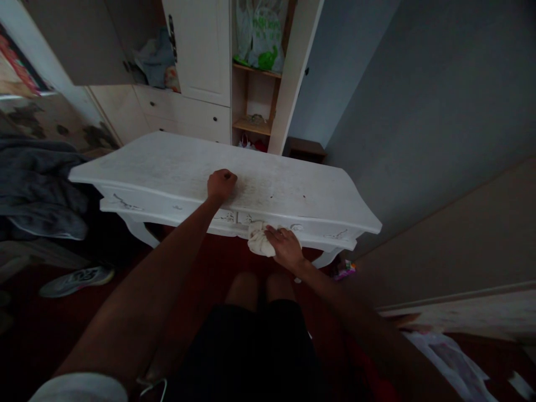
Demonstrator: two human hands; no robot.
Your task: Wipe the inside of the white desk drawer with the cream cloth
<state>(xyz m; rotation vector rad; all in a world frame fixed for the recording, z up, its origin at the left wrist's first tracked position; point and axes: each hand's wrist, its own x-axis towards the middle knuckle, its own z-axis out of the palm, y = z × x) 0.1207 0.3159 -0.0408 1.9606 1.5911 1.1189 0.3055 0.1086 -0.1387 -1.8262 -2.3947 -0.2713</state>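
A white dressing table (184, 162) with carved drawer fronts stands in front of me, its top smudged with grey marks. My left hand (221, 185), curled into a fist, rests on the tabletop near the front edge, and nothing shows in it. Lower and to the right, my right hand (285, 245) grips a crumpled white cloth (260, 239). The cloth is pressed to the drawer front, just left of a round white knob (297, 228). Part of the cloth is hidden behind my fingers.
Behind the table is a white wardrobe (205, 50) with open doors and plastic bags (266, 33) on a shelf. Grey fabric (37, 184) is heaped at the left, above a sneaker (77, 281) on the red floor. A grey wall (439, 111) bounds the right side.
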